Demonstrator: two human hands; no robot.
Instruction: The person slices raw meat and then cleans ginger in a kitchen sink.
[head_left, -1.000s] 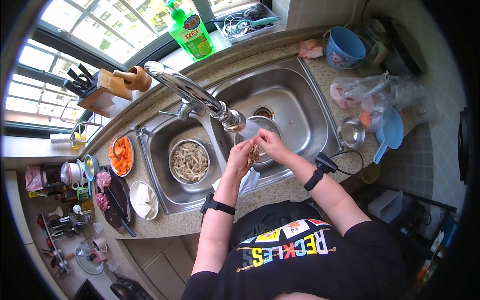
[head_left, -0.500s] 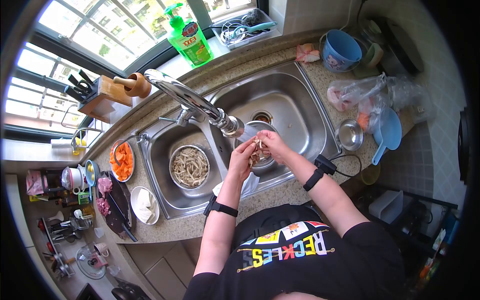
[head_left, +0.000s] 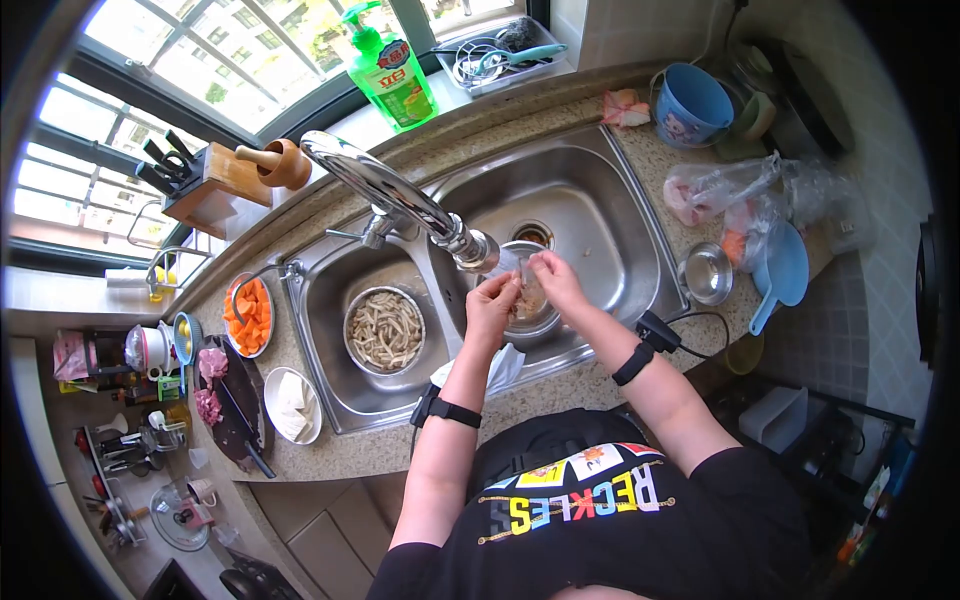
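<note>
Water runs from the curved faucet (head_left: 400,195) into a metal bowl (head_left: 543,330) in the right sink basin. Over that bowl my left hand (head_left: 492,308) is closed, its fingertips pinched on something too small to make out. My right hand (head_left: 556,282) is beside it, its fingers also pressed together under the stream; what they hold is unclear. Brownish pieces lie in the bowl below my hands. In the left basin stands a round bowl of pale, sliced strips (head_left: 384,330).
Left of the sink are orange chunks (head_left: 250,316), a white bowl (head_left: 306,427) with white blocks, and a dark board (head_left: 240,430) with meat and a knife. At right are a small metal bowl (head_left: 707,275), a blue strainer (head_left: 780,268), plastic bags and a blue bucket (head_left: 692,104).
The cluster of brownish pieces between my hands is gone from my fingers, and pieces show in the bowl. My hands are slightly farther apart. The whole view has shifted a little.
</note>
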